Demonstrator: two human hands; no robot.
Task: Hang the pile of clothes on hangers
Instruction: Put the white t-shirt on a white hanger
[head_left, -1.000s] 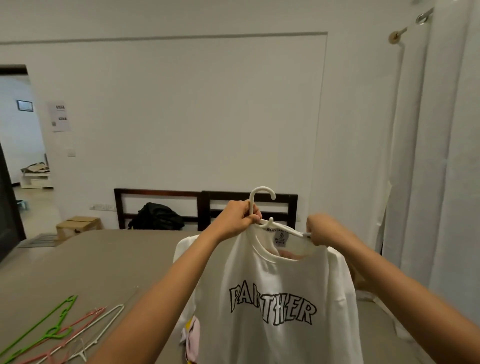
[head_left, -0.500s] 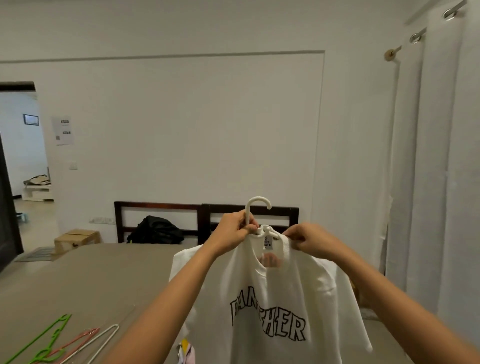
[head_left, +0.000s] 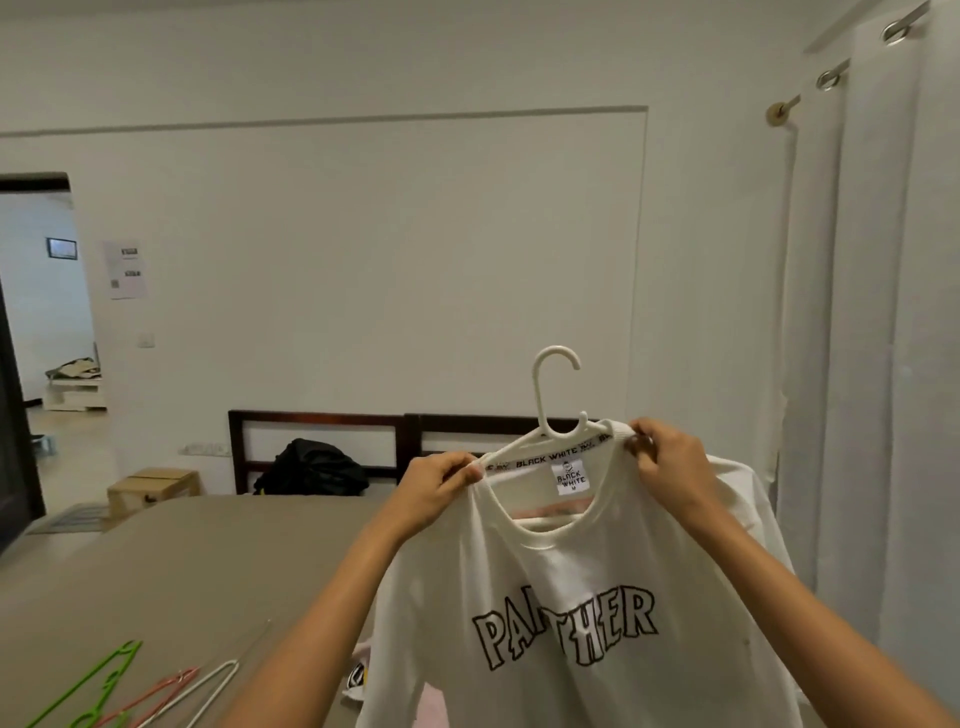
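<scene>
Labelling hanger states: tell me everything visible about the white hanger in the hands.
The hanger is white, apparently smooth plastic: a round open hook on a straight stem, a small notch beside it. Its arms sit inside the collar of the shirt; only the left one shows. It is held in the air, tilted, left end lower. The left hand pinches the collar over its left arm; the right hand pinches the collar at the other side.

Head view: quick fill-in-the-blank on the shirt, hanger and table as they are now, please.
The white T-shirt has ____ printed on its chest. The left hand and right hand pinch its collar, over a hanger coloured ____. On the table, the leftmost spare hanger is ____.
Missing: PANTHER; white; green.
</scene>
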